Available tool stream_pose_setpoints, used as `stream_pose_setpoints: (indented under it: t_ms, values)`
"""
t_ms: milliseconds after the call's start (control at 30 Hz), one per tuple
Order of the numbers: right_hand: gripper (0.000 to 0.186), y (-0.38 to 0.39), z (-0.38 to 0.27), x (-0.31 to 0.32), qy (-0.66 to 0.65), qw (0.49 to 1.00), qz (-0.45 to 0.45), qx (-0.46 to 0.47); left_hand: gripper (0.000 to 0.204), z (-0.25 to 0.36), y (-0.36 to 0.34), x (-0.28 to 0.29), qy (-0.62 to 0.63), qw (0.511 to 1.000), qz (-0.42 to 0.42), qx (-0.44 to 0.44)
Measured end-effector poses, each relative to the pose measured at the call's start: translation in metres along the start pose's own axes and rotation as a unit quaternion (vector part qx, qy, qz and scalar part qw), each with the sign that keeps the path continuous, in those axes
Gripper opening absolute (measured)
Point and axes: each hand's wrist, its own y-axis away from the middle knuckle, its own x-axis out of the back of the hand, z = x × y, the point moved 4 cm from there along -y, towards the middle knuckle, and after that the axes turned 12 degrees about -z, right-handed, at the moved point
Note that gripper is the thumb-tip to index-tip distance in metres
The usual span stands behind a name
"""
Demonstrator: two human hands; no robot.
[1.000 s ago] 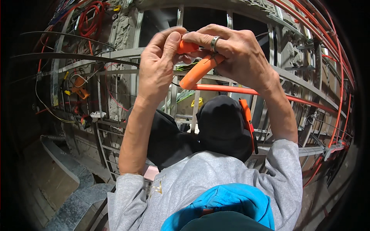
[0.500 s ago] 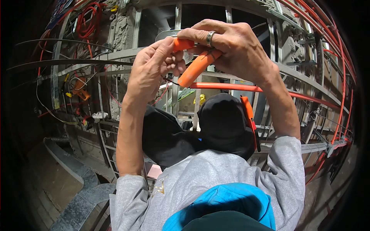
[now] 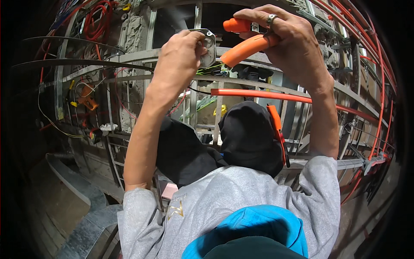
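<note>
The right hand (image 3: 297,49) held two things: its fingers pinched the fitting (image 3: 236,25), red-orange and stubby, by its right end, while the bend (image 3: 249,49) lay gripped lower down, just below the fitting and apart from it. The bend's long axis sloped from the hand down to the left, its free end facing the box (image 3: 210,51). That box, grey and metallic, sat left of both pieces, with the left hand (image 3: 179,54) nearer and at its edge; those fingers were curled, though whether they pinched anything could not be told. Below the bend, a red pipe (image 3: 258,94) ended, not touching it.
</note>
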Motion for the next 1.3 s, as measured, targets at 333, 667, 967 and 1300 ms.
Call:
stream_pose_setpoints:
  t_ms: [333,667,967,1300]
  values:
    - [0.039,0.018,0.01,-0.012,0.013,0.999,-0.023,-0.037,0.013,0.004,-0.005,-0.012,-0.219,0.975,-0.014,0.033]
    - [0.048,0.014,0.009,-0.018,0.002,0.997,-0.064,-0.043,0.031,0.018,0.017,0.006,-0.061,0.998,0.019,0.006]
    - [0.048,0.003,-0.012,-0.004,-0.202,0.975,-0.094,0.015,0.047,0.039,0.044,0.007,0.336,0.928,0.09,-0.132]
    - [0.049,0.016,-0.019,-0.033,-0.186,0.961,-0.192,-0.067,0.041,0.035,0.067,-0.012,0.378,0.911,0.106,-0.127]
